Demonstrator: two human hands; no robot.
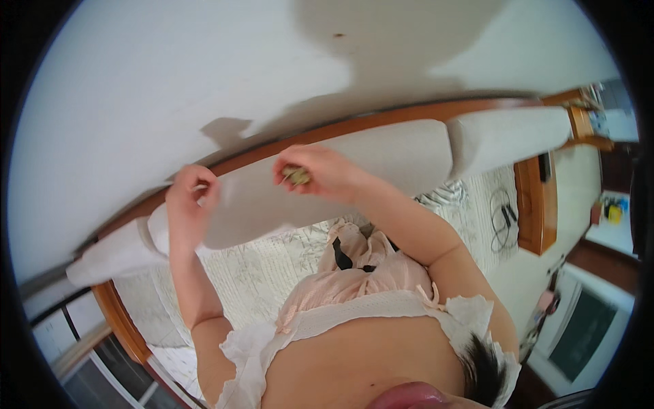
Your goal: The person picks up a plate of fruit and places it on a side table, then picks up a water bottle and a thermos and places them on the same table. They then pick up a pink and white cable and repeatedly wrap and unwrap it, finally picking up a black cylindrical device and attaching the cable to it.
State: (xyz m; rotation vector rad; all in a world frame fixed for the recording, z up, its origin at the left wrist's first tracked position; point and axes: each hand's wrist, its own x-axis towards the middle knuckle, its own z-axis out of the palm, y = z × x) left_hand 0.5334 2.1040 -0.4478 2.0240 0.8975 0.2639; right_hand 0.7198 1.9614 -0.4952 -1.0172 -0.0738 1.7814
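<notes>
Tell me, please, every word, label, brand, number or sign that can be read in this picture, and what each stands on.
None can be read.
Seat cover: rows of small marks, too blurred to tell whether they are writing.
Small greenish-gold item in the right hand: no legible marking.
Yellow item at the far right: too small to read.

A small, olive-gold, perhaps metal bundle [298, 176] sits in the bare right hand [310, 172], left hand [192, 194] opposite; behind long grey fabric cushions [388, 153] run a brown wooden rail [436, 113] and smooth white wall [170, 88].
</notes>
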